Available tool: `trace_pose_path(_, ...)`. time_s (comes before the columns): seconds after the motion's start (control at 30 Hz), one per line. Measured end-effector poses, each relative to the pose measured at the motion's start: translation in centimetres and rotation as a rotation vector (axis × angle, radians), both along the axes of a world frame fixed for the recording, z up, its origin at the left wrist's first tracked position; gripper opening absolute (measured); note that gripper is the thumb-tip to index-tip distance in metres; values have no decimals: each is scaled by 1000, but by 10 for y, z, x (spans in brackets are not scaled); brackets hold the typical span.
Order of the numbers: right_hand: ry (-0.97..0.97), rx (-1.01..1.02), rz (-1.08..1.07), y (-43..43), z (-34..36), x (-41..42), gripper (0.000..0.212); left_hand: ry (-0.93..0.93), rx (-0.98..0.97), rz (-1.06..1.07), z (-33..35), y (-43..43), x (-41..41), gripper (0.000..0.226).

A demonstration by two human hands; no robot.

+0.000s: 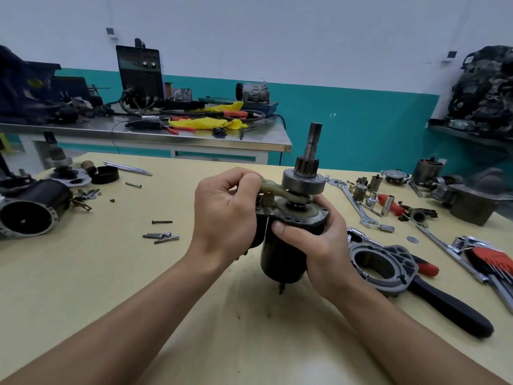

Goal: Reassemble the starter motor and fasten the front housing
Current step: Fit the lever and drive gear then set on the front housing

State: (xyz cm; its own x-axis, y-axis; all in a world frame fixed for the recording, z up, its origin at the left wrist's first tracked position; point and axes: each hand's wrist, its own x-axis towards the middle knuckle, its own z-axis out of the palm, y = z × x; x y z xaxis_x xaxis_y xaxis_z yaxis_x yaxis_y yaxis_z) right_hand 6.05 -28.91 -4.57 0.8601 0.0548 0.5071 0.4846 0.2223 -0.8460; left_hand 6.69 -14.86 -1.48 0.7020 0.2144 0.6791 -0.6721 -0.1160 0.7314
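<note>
The black starter motor body (280, 257) stands upright on the yellow table (138, 273), its pinion gear and shaft (309, 159) pointing up. My right hand (313, 245) grips the body just under its top plate. A pale plastic shift fork lever (274, 190) reaches under the drive clutch, and my left hand (230, 207) pinches its outer end. The grey aluminium front housing (380, 265) lies flat on the table to the right of the motor. Three loose bolts (161, 236) lie to the left of my left hand.
Wrenches, sockets and a red-handled screwdriver (388, 205) are scattered at the right, with a black-handled tool (449, 309) and hex keys (491, 259) nearer. Another starter housing (30, 212) sits at far left. A steel bench (166, 134) with a welder stands behind.
</note>
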Motion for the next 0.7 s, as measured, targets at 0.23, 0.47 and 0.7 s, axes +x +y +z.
trace_pose_path(0.23, 168, -275, -40, -10, 13, -16, 73, 0, 29, 21, 1, 4, 2, 29)
trace_pose_path(0.47, -423, -892, -661, 5, -4, -104, 18, -14, 64, -59, 5, 5, 5, 29)
trace_pose_path(0.7, -174, -1436, -72, 74, -16, -65, 40, 8, 85, -104, 9, 6, 17, 29)
